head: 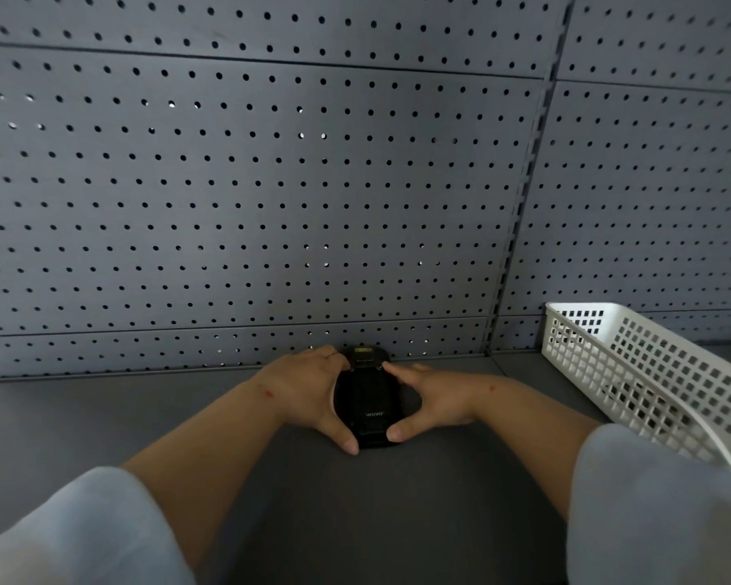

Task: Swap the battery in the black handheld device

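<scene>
The black handheld device [368, 399] lies on the grey shelf surface [102, 415], back side up, close to the pegboard wall. Small pale lettering shows on its back cover. My left hand [313, 390] clasps its left side, thumb at the near end and fingers at the far end. My right hand [431, 399] clasps the right side the same way, with a fingertip on the far part near a yellow label. No separate battery is visible.
A white plastic lattice basket [650, 382] stands on the shelf at the right, near my right forearm. A grey pegboard wall [250, 183] rises directly behind the device. A vertical slotted upright [520, 204] divides the panels.
</scene>
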Tool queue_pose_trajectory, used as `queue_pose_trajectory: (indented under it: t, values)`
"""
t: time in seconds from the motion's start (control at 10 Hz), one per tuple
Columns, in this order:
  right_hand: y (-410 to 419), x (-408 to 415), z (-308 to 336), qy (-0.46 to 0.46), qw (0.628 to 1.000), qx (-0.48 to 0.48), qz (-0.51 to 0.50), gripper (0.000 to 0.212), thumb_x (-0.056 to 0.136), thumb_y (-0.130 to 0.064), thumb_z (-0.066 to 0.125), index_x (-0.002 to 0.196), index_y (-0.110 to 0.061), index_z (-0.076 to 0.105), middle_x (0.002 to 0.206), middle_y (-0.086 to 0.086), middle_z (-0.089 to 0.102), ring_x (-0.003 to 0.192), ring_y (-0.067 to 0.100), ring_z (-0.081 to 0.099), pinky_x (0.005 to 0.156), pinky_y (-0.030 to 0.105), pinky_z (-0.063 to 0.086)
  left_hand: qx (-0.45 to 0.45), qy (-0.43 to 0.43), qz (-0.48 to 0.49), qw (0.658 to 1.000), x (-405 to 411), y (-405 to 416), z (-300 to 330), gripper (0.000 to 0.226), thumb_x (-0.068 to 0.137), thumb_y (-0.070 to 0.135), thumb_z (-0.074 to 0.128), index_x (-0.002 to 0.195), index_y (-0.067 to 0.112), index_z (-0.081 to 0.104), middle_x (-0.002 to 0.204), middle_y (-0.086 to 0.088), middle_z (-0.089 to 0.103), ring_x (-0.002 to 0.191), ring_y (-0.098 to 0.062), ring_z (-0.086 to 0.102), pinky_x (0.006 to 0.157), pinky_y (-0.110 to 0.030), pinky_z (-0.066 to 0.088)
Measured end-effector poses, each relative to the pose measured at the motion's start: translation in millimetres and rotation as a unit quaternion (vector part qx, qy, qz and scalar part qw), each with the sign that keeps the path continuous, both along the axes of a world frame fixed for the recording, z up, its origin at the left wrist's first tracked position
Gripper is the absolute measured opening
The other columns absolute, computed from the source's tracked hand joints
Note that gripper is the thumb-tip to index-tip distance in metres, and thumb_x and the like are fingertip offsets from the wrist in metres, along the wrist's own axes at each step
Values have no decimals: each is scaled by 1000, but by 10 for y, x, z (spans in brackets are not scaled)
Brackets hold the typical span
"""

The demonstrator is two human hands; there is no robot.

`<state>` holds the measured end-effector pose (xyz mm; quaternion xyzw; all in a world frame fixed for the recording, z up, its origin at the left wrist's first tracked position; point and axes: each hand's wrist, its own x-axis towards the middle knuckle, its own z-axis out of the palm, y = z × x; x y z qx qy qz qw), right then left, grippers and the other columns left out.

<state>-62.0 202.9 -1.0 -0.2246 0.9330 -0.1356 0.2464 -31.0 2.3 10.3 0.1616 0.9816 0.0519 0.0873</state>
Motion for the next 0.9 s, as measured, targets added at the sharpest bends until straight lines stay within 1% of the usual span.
queue_pose_trajectory:
  t: [0.1,0.2,0.3,0.4,0.5,0.6,0.7,0.8,0.9]
  values:
    - [2,16,10,0,1000,-4,-1,107,70,-56,68,146,-34,-5,159,5,-2,146,21,4,120,39,13,50,1,11,999,33,-31,-56,105,51,60,79,137,24,31,133,5,42,123,-14,40,101,-29,36]
    - [2,29,11,-2,1000,-8,1,107,70,-56,67,145,-34,-6,159,4,-2,146,22,5,120,39,13,107,-14,19,994,68,-75,-154,107,54,57,79,141,24,26,136,4,38,127,-14,36,107,-30,34]
    - [2,41,18,1,1000,-6,0,106,71,-57,66,145,-35,-6,159,4,-1,146,22,6,120,40,14,153,-39,26,987,125,-108,-271,112,60,59,74,146,24,11,149,2,24,135,-14,26,113,-27,25]
    - [7,62,24,2,1000,-8,-1,106,72,-57,65,146,-34,-7,159,3,-1,146,21,6,119,39,14,203,-63,47,976,183,-112,-355,111,67,54,72,147,25,2,156,1,14,142,-15,16,114,-26,15]
    - [20,88,9,-2,1000,-20,-2,105,73,-56,64,146,-31,-8,159,1,-2,146,20,5,119,37,13,209,-68,55,974,235,-82,-393,110,70,53,69,147,25,-5,158,-2,7,145,-18,3,115,-29,1]
    - [45,113,-47,7,999,-41,-16,104,75,-55,63,146,-27,-6,159,-1,-1,146,19,7,119,36,14,201,-62,66,975,244,-77,-427,121,58,69,64,146,26,-7,159,-3,3,145,-16,-2,111,-24,-4]
    - [60,182,-87,29,997,-66,-28,100,75,-55,63,147,-24,-1,159,-2,4,145,17,11,117,34,16,211,-52,79,973,278,-75,-421,110,68,60,67,146,28,-4,158,-4,6,145,-18,2,114,-26,1]
    - [117,277,-112,62,997,-42,-15,100,75,-56,62,147,-22,2,159,0,6,145,17,11,117,31,15,221,-51,84,970,348,-65,-399,103,72,53,68,147,27,2,158,-4,12,145,-16,10,115,-26,10]
    - [291,332,14,84,996,-10,-29,100,73,-58,63,147,-23,6,159,1,11,145,16,12,119,33,14,240,-91,108,960,354,-100,-301,100,71,50,71,147,21,13,155,-1,23,141,-15,24,113,-25,19]
